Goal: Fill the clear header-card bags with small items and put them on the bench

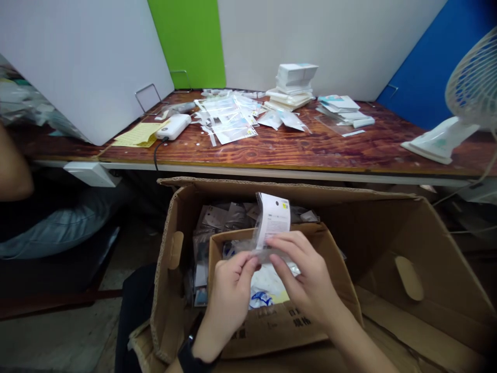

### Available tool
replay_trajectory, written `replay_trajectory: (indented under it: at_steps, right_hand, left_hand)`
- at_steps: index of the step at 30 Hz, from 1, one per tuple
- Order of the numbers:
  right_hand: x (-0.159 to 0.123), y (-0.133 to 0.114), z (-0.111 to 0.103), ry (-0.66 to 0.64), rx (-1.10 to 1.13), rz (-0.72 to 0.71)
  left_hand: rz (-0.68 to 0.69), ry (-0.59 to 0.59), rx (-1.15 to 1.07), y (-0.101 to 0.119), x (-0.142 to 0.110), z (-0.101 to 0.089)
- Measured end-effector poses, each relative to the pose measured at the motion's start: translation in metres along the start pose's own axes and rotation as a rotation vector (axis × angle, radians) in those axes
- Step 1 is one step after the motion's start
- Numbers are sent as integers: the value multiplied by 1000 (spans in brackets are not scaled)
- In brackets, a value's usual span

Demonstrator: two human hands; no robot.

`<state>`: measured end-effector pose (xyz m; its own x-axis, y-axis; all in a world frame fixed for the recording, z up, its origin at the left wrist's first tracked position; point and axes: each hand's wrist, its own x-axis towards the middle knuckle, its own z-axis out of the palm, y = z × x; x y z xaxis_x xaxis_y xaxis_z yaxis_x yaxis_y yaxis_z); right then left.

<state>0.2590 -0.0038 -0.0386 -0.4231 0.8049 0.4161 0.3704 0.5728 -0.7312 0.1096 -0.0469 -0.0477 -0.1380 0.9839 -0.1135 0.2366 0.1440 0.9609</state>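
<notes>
Between my hands is a clear plastic packet with a white printed card (275,217) inside, a small yellow mark near its top corner. My left hand (233,280) pinches the packet's lower edge between thumb and fingers. Against the card and the packet's lower right side, my right hand (301,269) is closed with its thumb below and fingers above. Both hands are over a small cardboard box (341,274) that holds white and blue packaging. This box stands inside a large cardboard carton (388,228). More packets with cards (213,217) lie in the carton behind and left of the small box.
On the wooden table (303,150) lie flat plastic packets (229,119), stacked white cards (297,77), another card pile (344,106), yellow paper (137,134) and a white corded device (173,127). A white fan (473,83) stands right. Another person's arm (13,168) is at far left.
</notes>
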Motion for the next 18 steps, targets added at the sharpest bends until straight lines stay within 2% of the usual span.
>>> replay_trajectory:
  at_steps: [2,5,11,18]
  right_hand:
    - [0,-3,0,-75,66,-4]
    - [0,-5,0,-156,149,40]
    - [2,-2,0,-237,140,70]
    - [-2,1,6,-214,95,85]
  left_hand:
    - [47,-5,122,-2,-2,2]
    - [83,-32,186,-4,-3,5]
    - [79,-105,274,-4,-3,7]
    - [66,-121,298,-6,-6,9]
